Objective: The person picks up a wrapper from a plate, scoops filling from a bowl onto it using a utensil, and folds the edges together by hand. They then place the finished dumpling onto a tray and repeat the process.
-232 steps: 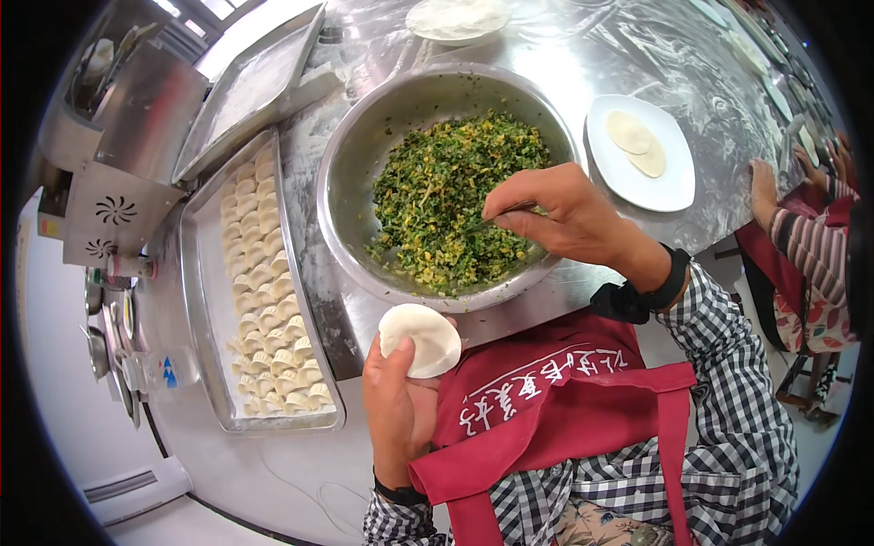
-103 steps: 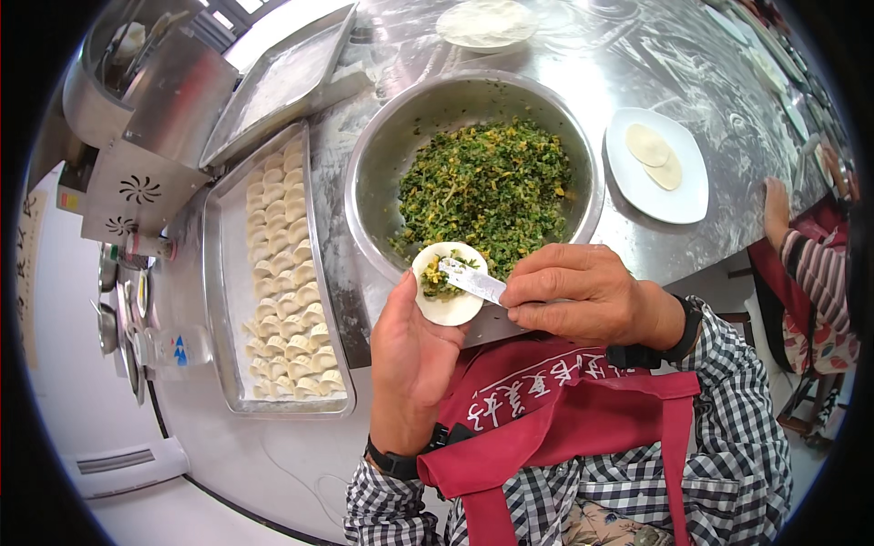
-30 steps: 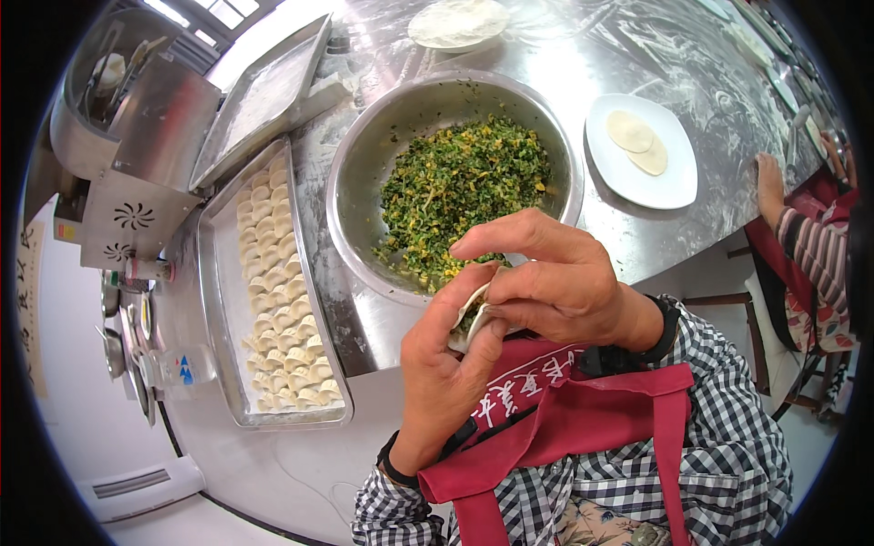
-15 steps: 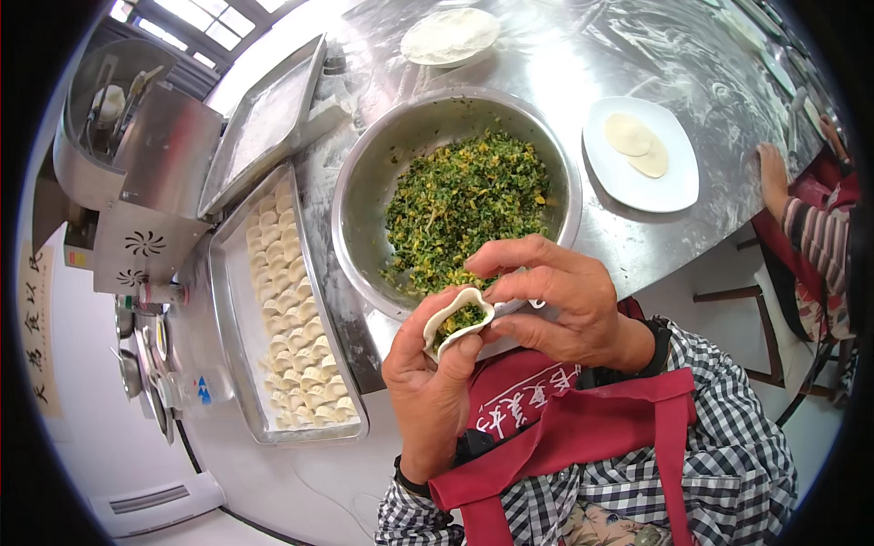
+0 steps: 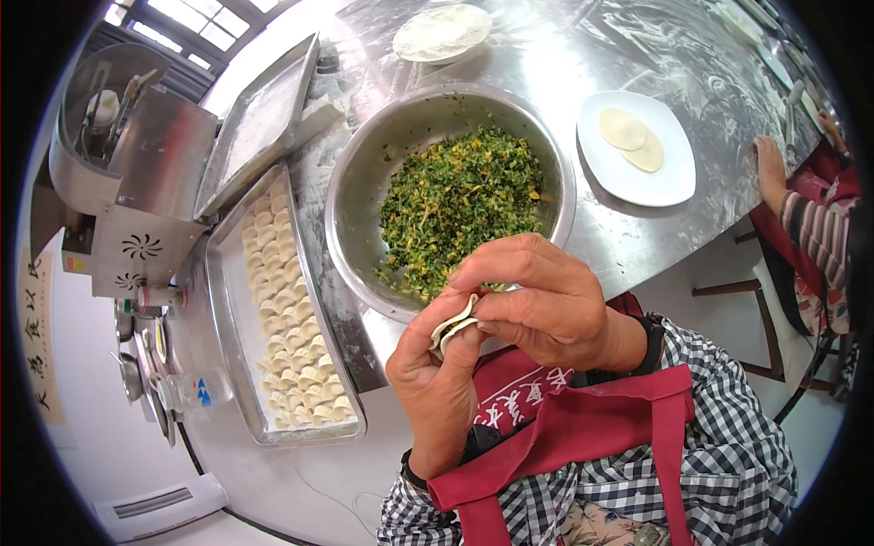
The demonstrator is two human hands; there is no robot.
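My left hand (image 5: 432, 382) is closed round a folded dough wrapper (image 5: 452, 323), whose pale edges are nearly together over a little dark filling. My right hand (image 5: 546, 309) pinches the same wrapper's right end; a small shiny piece behind its fingers is too hidden to make out. Both hands are at the near rim of a large steel bowl (image 5: 341, 209) holding chopped green and yellow filling (image 5: 460, 196). To their left, a long tray (image 5: 228, 328) holds several rows of pleated dumplings (image 5: 305, 364). Right of the bowl, a white plate (image 5: 637, 182) carries two round wrappers (image 5: 624, 127).
A floured plate (image 5: 442, 32) and an empty-looking floured tray (image 5: 255, 118) lie toward the back. A steel machine (image 5: 146, 227) stands at the left. A co-worker's hand (image 5: 769, 168) rests at the table's right edge, above a wooden chair (image 5: 728, 287).
The wrapper was flat, then had filling put on it with a white-handled spoon. In the last second it has been folded, and its opening has narrowed between my fingers.
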